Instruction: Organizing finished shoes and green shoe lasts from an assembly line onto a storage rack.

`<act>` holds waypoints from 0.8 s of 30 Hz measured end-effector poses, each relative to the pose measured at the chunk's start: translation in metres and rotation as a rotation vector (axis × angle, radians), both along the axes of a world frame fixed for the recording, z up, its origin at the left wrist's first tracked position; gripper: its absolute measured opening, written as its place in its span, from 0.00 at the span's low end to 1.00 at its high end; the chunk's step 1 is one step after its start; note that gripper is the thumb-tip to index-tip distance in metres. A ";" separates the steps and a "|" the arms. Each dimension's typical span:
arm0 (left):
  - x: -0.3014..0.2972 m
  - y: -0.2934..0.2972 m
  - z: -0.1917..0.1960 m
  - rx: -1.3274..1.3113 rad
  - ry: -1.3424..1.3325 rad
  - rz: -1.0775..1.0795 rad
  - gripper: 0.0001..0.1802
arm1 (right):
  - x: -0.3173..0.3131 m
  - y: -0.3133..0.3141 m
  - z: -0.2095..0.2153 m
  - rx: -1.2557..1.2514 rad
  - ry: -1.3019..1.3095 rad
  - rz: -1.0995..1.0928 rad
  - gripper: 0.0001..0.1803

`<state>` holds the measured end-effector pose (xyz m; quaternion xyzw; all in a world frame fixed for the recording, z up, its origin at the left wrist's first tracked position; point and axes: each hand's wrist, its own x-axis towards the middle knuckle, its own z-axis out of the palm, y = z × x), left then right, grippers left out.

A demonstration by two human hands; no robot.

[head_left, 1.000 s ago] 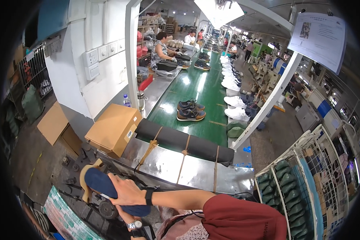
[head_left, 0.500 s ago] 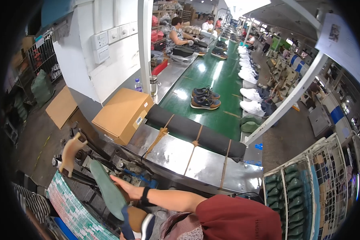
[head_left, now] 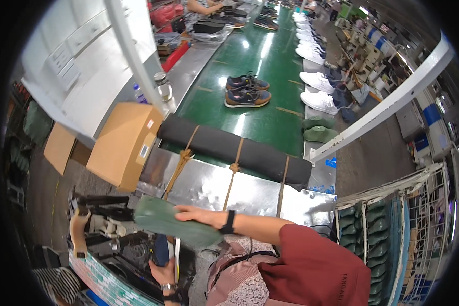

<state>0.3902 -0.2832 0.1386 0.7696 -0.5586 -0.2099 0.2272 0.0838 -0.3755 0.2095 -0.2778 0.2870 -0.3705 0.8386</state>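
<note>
My right hand point(head_left: 201, 215), with a black band on its wrist, grips a green shoe last point(head_left: 173, 219). The last lies nearly level, above and beside a navy shoe with a white sole point(head_left: 162, 251). My left hand point(head_left: 163, 274), wearing a metal watch, holds that shoe low by the black machine parts point(head_left: 122, 245). Part of the shoe is hidden behind the last. A curved tan piece point(head_left: 78, 232) stands on the machine to the left.
A green conveyor belt point(head_left: 204, 109) carries a pair of navy and brown shoes point(head_left: 247, 92). A black roll tied with cord point(head_left: 217, 145) crosses its near end. A cardboard box point(head_left: 120, 148) stands left; a wire rack of green lasts point(head_left: 364, 214) stands right. White shoes point(head_left: 319, 102) line the belt.
The last has come away from the shoe's opening and swung from steep to nearly level in my right hand. My left hand and the shoe show more fully. The view has tipped downward.
</note>
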 end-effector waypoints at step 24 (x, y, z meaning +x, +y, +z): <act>-0.032 0.039 -0.039 0.302 0.113 -0.052 0.42 | 0.075 0.031 0.255 -0.639 -0.568 0.027 0.11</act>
